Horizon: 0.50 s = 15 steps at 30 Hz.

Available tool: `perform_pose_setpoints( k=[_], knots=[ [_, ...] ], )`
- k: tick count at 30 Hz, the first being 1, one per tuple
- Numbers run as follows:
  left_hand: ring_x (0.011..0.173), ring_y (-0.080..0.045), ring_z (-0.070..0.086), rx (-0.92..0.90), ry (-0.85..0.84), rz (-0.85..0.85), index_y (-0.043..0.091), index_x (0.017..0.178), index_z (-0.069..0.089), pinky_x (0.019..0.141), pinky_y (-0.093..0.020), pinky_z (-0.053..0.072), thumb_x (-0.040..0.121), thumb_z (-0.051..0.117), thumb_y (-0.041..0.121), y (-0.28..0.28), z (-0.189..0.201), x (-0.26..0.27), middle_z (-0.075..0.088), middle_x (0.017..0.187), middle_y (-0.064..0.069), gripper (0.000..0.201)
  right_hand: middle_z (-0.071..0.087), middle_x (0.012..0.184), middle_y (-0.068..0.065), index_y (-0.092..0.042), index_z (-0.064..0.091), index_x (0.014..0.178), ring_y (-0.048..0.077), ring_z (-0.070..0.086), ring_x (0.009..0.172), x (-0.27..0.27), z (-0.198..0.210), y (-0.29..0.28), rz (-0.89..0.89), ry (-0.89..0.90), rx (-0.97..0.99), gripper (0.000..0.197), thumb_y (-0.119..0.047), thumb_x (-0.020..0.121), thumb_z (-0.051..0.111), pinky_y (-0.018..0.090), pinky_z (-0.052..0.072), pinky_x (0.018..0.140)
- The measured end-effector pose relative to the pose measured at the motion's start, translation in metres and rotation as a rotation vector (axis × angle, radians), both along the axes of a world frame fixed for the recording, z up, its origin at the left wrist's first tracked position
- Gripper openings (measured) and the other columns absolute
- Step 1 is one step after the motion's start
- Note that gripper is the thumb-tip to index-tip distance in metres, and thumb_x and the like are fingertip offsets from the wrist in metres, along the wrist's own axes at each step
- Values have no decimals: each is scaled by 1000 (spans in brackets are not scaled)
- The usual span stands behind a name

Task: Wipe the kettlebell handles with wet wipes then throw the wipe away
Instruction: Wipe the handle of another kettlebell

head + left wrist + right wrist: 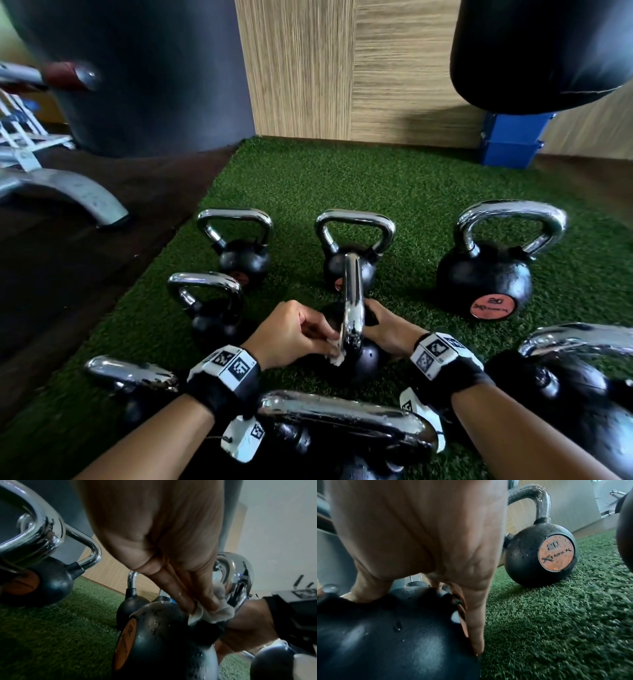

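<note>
Kettlebells crowd the green turf mat [394,178]: eight show in the head view, three in a far row, two in the middle, three at the near edge. The left hand [291,334] pinches a white wipe [335,356] against the lower left side of the chrome handle [352,301] of the centre kettlebell [368,359]. The right hand [390,327] rests on that kettlebell's black ball, fingers and thumb spread down over it. The largest kettlebell [484,277], marked 20, stands well apart to the right, with bare turf between. More open turf lies behind the far row, up to the wood wall [342,68]. The mat's left edge meets a dark floor [68,260], where a grey machine foot [75,195] stands.
</note>
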<state>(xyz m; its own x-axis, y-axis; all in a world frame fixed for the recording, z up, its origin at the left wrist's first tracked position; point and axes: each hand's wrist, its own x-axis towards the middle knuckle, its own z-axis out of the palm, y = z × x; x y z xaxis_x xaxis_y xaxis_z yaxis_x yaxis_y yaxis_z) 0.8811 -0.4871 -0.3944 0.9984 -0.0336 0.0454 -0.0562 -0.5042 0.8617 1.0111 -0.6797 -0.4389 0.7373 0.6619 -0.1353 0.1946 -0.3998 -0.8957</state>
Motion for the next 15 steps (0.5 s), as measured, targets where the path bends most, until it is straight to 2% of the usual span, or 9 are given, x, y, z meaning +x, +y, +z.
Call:
perform_pose_setpoints(
  k=[2,3,5,6,8,10,11,13,15],
  knots=[
    [82,-4,76,17,20,-19,39,81,80,76,-17,57,70,94,25,4,6,2,80,86,13,22,72,81,-26,-19,59,107,-19,63,77,-2,21,-2,117,-18,-66,25,-17,88,75,2,47,71],
    [84,-6,76,32,24,-23,40,83,80,80,-22,60,70,93,26,7,10,5,80,88,12,23,72,82,-24,-17,65,106,-14,65,79,0,33,-3,183,-47,-159,22,-22,88,76,5,49,74],
    [84,-5,76,46,-9,-4,42,84,79,82,-25,61,70,93,28,15,22,11,80,89,12,24,75,90,-15,-18,73,104,-1,68,87,9,61,-10,234,-164,-375,26,-34,84,78,21,54,85],
    [83,-4,75,23,-37,17,42,85,79,80,-23,60,70,93,28,20,29,14,80,89,11,25,76,92,-10,-21,77,98,5,69,87,14,75,-14,186,-193,-441,21,-35,83,79,27,55,85],
    [83,-3,74,-67,-90,84,42,86,79,79,-20,58,66,92,33,28,47,20,80,90,9,26,78,84,0,-22,79,83,12,70,75,21,103,-21,75,-192,-353,5,-26,84,78,30,57,71],
    [81,-4,74,-167,-136,159,37,87,79,75,-20,59,63,90,35,34,63,26,80,89,4,26,77,78,6,-20,77,79,16,69,66,22,125,-20,14,-196,-132,4,-20,84,78,29,58,63],
    [78,-5,73,-238,-154,189,31,87,79,70,-20,59,64,90,30,35,69,29,80,86,2,26,77,78,6,-20,78,83,17,71,66,20,134,-17,14,-197,-19,2,-19,82,80,28,60,63],
    [72,-6,73,-385,-175,223,18,89,76,63,-18,58,63,89,21,32,80,36,79,80,-1,30,79,83,-1,-23,79,94,20,75,73,13,147,-6,50,-221,147,18,-24,77,84,31,61,69],
    [71,-7,73,-486,-174,238,15,87,75,60,-17,58,56,89,26,29,88,43,78,78,-1,36,79,89,-6,-28,79,100,23,76,81,5,149,6,51,-264,233,30,-27,71,88,39,61,80]
  ],
)
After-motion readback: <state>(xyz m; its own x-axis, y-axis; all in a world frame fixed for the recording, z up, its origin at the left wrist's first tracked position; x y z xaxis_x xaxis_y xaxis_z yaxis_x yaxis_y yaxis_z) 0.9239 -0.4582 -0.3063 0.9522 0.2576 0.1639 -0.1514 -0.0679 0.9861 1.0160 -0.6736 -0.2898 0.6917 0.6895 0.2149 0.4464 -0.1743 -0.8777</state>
